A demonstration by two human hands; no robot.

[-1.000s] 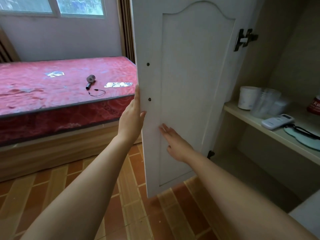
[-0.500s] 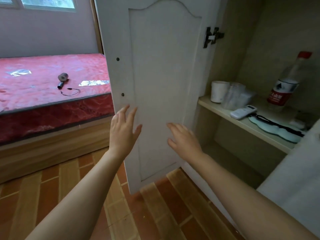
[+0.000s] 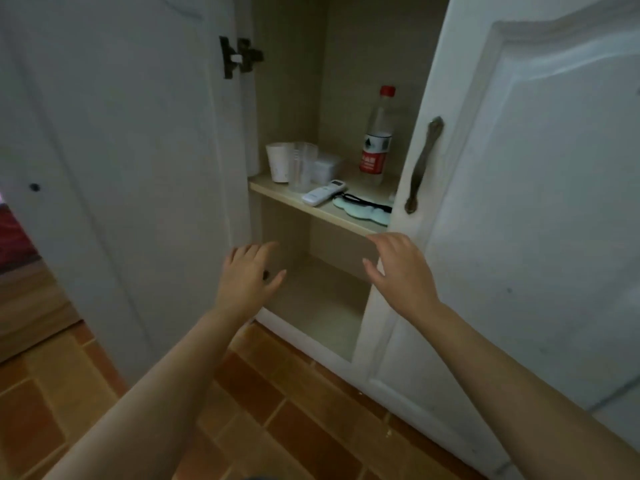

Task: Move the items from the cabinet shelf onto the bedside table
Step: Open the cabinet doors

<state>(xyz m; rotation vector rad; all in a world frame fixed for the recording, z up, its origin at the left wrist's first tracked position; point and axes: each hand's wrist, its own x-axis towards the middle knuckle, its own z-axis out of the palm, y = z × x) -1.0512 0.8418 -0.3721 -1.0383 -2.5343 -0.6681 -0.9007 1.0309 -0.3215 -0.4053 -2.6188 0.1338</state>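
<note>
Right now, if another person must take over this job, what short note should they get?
Left hand and right hand: both open, holding nothing, in front of the cabinet below the shelf.
On the shelf: paper cup, clear cup, small clear box, remote, eye mask, water bottle.
Done: left door is open.
Left: carry every item to the bedside table, which is not in view.

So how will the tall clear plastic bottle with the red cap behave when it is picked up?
The tall clear plastic bottle with the red cap is narrow and upright, so a nudge would probably tip it. Its smooth plastic may be slippery. Whether it is full cannot be told.
</note>
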